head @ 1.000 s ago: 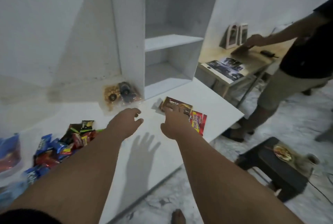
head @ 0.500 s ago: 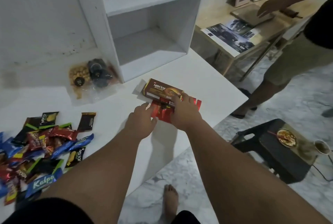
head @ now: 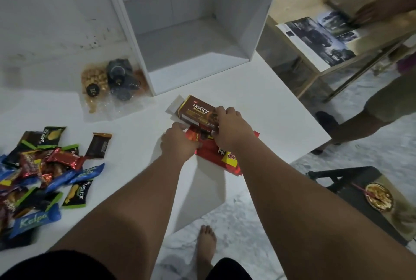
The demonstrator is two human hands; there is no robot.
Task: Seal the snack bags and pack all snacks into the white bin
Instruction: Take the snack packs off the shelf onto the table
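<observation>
A brown Nextar box (head: 195, 110) lies on top of a red snack box (head: 216, 156) near the right edge of the white table (head: 270, 104). My right hand (head: 231, 128) curls its fingers over the near end of the brown box. My left hand (head: 177, 142) grips the left end of the red box just below it. A pile of small wrapped snacks (head: 45, 167) in blue, red, green and black lies at the table's left. Two clear bags of snacks (head: 108, 86) sit at the back by the wall. No white bin is in view.
A white open shelf unit (head: 186, 32) stands on the table behind the boxes. Another person (head: 387, 99) stands to the right at a wooden desk (head: 315, 32) with magazines. A black stool (head: 351, 192) holding a bowl is on the floor at the right. My bare foot (head: 206, 243) is below.
The camera tilted down and closer. My left hand moved right from hovering above the table onto the red box. My right hand stayed on the boxes, and the red box slid out toward me.
</observation>
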